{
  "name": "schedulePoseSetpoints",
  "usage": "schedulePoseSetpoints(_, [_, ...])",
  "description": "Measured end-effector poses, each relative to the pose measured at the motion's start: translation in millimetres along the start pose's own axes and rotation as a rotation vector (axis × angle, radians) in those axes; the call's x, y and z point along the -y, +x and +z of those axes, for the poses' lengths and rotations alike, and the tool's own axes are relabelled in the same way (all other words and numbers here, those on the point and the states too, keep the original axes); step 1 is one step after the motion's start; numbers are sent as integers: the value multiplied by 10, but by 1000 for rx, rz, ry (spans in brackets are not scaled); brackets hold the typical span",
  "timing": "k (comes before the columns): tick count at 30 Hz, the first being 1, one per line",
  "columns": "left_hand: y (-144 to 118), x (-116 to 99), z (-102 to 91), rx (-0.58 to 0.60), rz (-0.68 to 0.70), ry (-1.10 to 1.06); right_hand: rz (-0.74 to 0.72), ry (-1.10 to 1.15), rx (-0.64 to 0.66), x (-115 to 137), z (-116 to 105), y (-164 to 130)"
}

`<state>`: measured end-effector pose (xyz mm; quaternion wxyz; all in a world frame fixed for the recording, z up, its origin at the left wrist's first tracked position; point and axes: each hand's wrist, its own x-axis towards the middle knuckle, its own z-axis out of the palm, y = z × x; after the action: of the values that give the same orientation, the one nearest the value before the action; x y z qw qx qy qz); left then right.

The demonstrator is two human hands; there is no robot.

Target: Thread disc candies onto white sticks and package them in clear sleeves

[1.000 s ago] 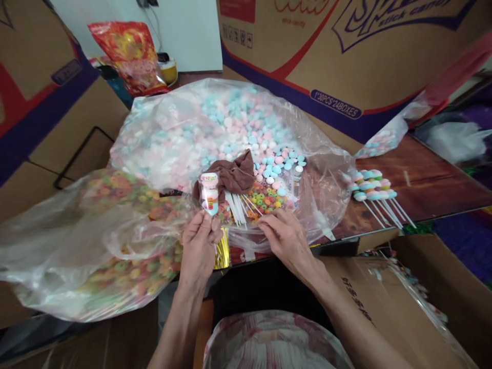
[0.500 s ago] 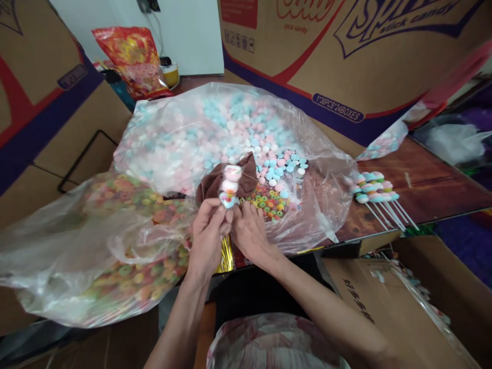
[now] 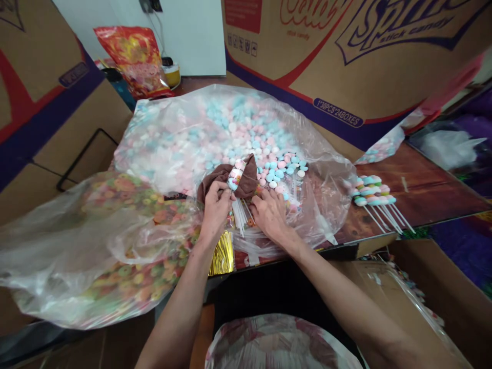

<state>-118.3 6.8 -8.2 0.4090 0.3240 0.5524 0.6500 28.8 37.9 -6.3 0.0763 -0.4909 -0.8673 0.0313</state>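
Observation:
My left hand (image 3: pixel 218 202) pinches the lower end of a candy skewer (image 3: pixel 236 175), a short stack of pink, white and blue candies in clear wrap, tilted to the right. Behind it lies a crumpled brown cloth (image 3: pixel 215 177). Several white sticks (image 3: pixel 240 218) lie between my hands. My right hand (image 3: pixel 270 212) rests palm down over the small ring candies, fingers apart and reaching forward; its fingertips are partly hidden among them. Just beyond are loose pink, blue and white candies (image 3: pixel 280 171) spilling from a big clear bag (image 3: pixel 172 133).
Finished-looking candy skewers (image 3: pixel 372 192) lie in a bunch at the right. A bag of coloured ring candies (image 3: pixel 126 277) covers the left side. Gold twist ties (image 3: pixel 223 253) lie at the front edge. Large cartons (image 3: pixel 284 51) stand behind; an open carton (image 3: pixel 434 287) is below right.
My right hand has left the skewer and moved right to the ring candies. My left hand has shifted slightly up and right, tilting the skewer. The white sticks now show.

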Motion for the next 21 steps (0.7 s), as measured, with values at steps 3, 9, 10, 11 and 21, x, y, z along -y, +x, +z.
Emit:
schedulePoseSetpoints(3, [21,1,-5,-4,-13,-30,72,-11,19,-155,-27,-96])
schedulePoseSetpoints(9, [45,21,-12,-3,-27,-51,100,108,19,-279,-61,-126])
schedulePoseSetpoints(10, [44,22,-11,-7,-31,-53,71,102,5,-240,-48,-97])
schedulePoseSetpoints(11, [42,21,-9,-11,-33,-56,45,84,-10,-192,-30,-64])
schedulePoseSetpoints(21, [17,13,-7,-19,-41,-95,-15,-96,-44,18,92,103])
